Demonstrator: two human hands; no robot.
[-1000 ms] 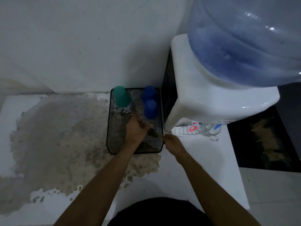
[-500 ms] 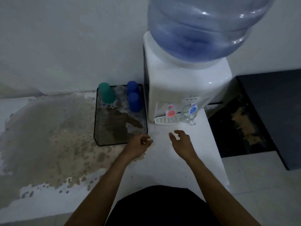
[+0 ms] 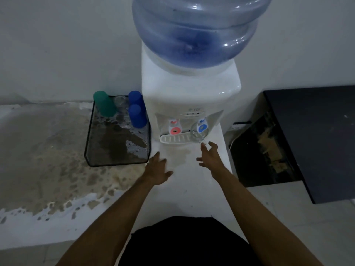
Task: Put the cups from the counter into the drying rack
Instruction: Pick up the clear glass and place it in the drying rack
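While both hands hover empty over the white counter, the scene runs left to right like this:

Counter: white, with a wide brown stain across its left part.
Rack: black mesh tray on the counter, just left of the dispenser; its floor is wet and dark.
Green cup: upside down in the rack's far left corner.
Clear glass: in the rack's far row, between the green cup and the blue cups; blurred.
Blue cups: two, upside down, one in front of the other, at the rack's far right.
Left hand: palm down, fingers spread, holding nothing, just past the rack's near right corner.
Dispenser: white, with a blue bottle on top, a red tap and a blue tap.
Glass mug: clear, on the drip tray under the blue tap, outside the rack.
Right hand: fingers loosely apart, empty, fingertips just beside the mug; contact cannot be told.
Cabinet: dark, well to the right.
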